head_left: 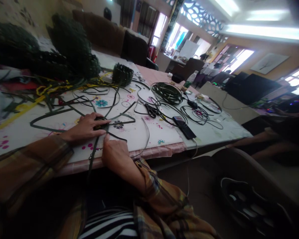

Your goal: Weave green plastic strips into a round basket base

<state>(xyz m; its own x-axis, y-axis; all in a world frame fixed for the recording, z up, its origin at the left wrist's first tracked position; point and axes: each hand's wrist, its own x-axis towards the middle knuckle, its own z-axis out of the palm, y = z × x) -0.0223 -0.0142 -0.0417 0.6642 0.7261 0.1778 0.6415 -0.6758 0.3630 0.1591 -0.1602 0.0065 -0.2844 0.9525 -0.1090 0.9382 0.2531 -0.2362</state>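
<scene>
Several flat dark green strips cross one another on the patterned tabletop in front of me. My left hand presses on their crossing, thumb and fingers to either side of it, holding the strips against the table. Just to the right, my right hand has curled fingers, with its index fingertip at a strip by the crossing. Part of its grip is hidden behind the hand. One long strip end hangs over the table's front edge between my wrists. Black-handled scissors lie to the right.
A small woven dark green basket stands at the back, beside large dark green bundles. Yellow strips lie left. Rightward are a coil of strips, a phone with a cable and a bottle. Another person's arm shows at right.
</scene>
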